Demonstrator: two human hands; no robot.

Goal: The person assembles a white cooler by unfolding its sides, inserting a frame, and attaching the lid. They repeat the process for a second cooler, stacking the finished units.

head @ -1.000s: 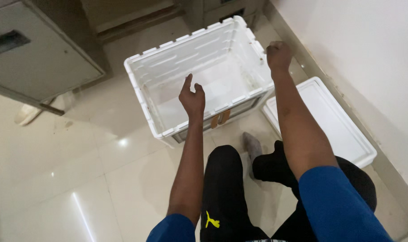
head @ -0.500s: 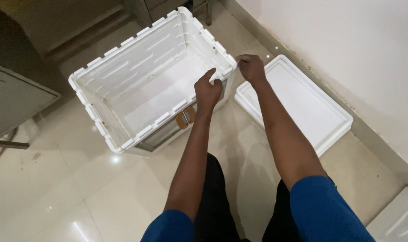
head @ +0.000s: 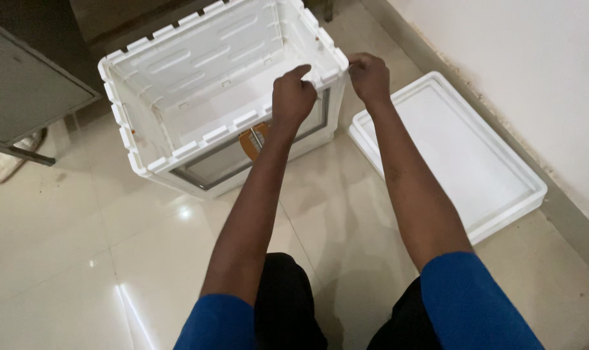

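Head view: both hands sit at the near right corner of the white crate [head: 197, 58] on the floor. My left hand [head: 293, 97] curls over the rim, my right hand [head: 369, 76] pinches the corner edge. Risk: w/ 2 grips on 1 corner the crate could tip or slide on the glossy tile. Fingertips hidden behind the rim; crate's far side cut off. Lid [head: 463, 155] lies flat just right of the crate.
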